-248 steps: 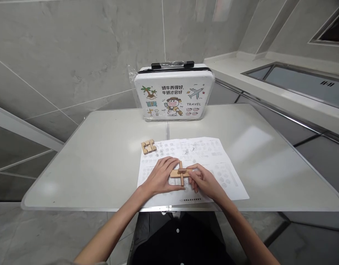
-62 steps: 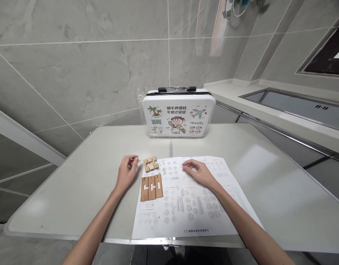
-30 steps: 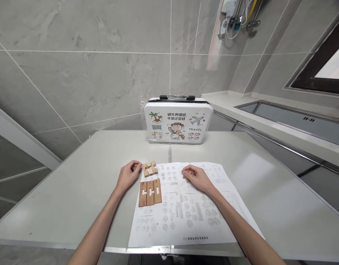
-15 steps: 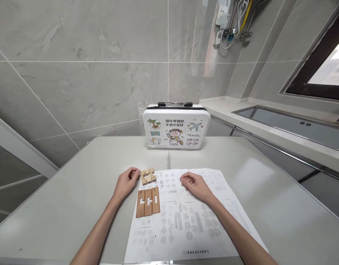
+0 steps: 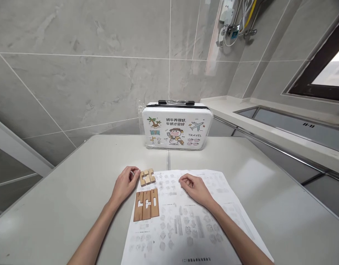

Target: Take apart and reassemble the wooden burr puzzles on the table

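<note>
My left hand (image 5: 127, 181) rests on the table with its fingers curled in and nothing visible in them. Its fingertips are beside a group of small light wooden blocks with notches (image 5: 147, 177), close to their left end. Below these lie three darker flat wooden pieces (image 5: 146, 204), side by side, with cut-out slots and the handwritten numbers 3, 1 and 2. Both groups are at the left part of a large printed sheet (image 5: 183, 243). My right hand (image 5: 195, 187) lies on the sheet's upper middle, fingers loosely closed, apart from the wooden pieces.
A white cartoon-printed case (image 5: 177, 127) in clear plastic stands at the back of the pale table (image 5: 75, 184). Behind it is a grey tiled wall. To the right runs a counter with a sink (image 5: 293, 123), below a dark-framed window.
The view has shifted slightly. Both hands and the wooden pieces keep their places on the table.
</note>
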`<state>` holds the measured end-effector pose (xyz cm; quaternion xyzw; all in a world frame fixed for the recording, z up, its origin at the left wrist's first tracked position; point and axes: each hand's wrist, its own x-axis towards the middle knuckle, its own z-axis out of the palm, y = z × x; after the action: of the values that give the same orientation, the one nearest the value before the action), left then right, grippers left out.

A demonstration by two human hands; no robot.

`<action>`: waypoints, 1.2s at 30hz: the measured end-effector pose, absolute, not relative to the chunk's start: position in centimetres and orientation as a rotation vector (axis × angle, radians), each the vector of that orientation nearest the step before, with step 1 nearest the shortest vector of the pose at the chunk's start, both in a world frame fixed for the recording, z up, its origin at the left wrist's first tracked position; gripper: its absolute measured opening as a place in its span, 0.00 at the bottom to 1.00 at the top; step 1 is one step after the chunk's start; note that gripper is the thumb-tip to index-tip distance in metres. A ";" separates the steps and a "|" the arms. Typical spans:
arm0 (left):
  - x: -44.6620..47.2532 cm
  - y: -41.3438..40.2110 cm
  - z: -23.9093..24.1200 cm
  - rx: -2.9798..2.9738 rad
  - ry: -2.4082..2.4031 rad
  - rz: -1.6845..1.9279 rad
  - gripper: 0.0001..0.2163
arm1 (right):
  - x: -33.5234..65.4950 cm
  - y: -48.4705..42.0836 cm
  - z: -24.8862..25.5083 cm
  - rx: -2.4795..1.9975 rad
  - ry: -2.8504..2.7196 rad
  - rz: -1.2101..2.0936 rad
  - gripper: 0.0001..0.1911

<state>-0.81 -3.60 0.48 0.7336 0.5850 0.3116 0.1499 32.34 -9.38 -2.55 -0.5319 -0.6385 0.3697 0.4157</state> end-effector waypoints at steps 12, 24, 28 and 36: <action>-0.3 -4.2 0.4 2.291 1.499 0.846 0.18 | 32.2 -9.5 -2.4 -1.348 -1.641 0.885 0.10; 1.1 -3.4 0.1 2.201 1.456 0.758 0.31 | 32.2 -9.3 -1.8 -1.377 -1.642 0.859 0.10; 1.3 -2.8 0.3 2.205 1.447 0.743 0.35 | 32.2 -9.3 -1.8 -1.379 -1.642 0.864 0.10; 2.0 -1.9 0.5 2.230 1.459 0.739 0.32 | 32.3 -9.2 -1.9 -1.373 -1.623 0.896 0.10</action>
<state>1.97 -1.92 0.53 0.7921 0.5184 0.2626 0.1869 32.32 -9.21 -1.92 -0.5441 -0.6432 0.3549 0.4052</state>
